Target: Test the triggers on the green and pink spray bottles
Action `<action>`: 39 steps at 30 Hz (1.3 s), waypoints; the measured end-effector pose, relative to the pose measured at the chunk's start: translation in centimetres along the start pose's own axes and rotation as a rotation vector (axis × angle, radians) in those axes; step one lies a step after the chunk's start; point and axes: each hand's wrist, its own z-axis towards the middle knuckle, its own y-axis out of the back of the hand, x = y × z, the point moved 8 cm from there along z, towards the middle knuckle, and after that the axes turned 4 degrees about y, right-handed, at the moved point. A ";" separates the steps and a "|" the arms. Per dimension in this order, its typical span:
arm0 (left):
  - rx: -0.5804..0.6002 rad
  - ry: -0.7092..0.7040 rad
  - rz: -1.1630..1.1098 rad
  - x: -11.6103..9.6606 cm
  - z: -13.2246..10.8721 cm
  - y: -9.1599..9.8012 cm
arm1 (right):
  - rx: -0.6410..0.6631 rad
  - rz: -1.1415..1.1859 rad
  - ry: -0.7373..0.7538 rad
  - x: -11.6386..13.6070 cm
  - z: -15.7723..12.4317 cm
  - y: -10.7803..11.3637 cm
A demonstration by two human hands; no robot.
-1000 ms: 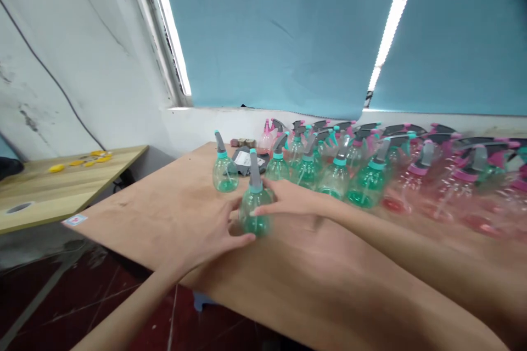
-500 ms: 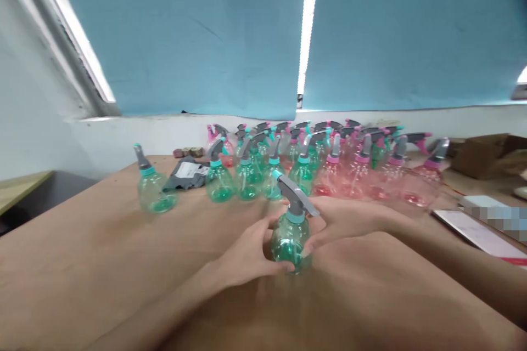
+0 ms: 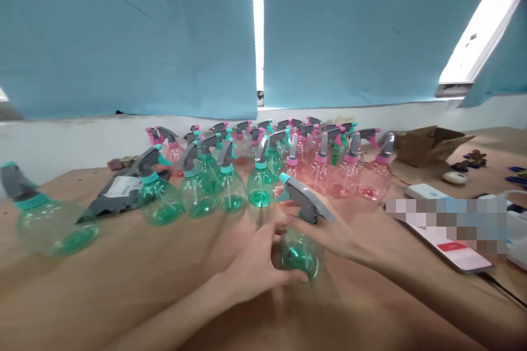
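I am holding one green spray bottle [image 3: 298,258] in front of me over the table [image 3: 102,290]; my left hand [image 3: 261,255] is curling round its lower body and my right hand [image 3: 327,230] is gripping its neck, so both are clasping the same bottle. Its grey sprayer head [image 3: 302,197] is sitting on top, so I am judging it to be put together, though my right hand is covering the collar and I cannot tell how tight it is. Beyond my hands, green bottles [image 3: 231,191] and pink bottles [image 3: 374,178] are standing in rows, looking finished to me. As for what is left, mine is not yet standing among them, and another green bottle [image 3: 45,227] is sitting apart on my left
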 end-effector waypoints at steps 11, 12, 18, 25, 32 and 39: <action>-0.021 -0.042 0.343 1.7 0.4 1.8 | 0.144 0.257 0.018 -1.2 2.2 -0.8; -0.021 -0.040 0.402 2.1 0.4 1.9 | 0.137 0.250 0.008 -1.5 2.3 -0.8; -0.019 -0.008 0.543 3.6 0.2 1.7 | 0.083 0.179 -0.020 -2.7 2.5 -0.2; 0.011 0.006 0.600 3.5 0.2 1.5 | 0.097 0.132 -0.051 -1.8 2.6 0.1; -0.001 -0.002 0.608 3.5 0.2 1.5 | 0.080 0.137 -0.017 -0.5 2.5 0.9; -0.007 -0.024 0.606 3.3 0.2 1.5 | 0.023 0.095 -0.052 -1.4 2.8 0.9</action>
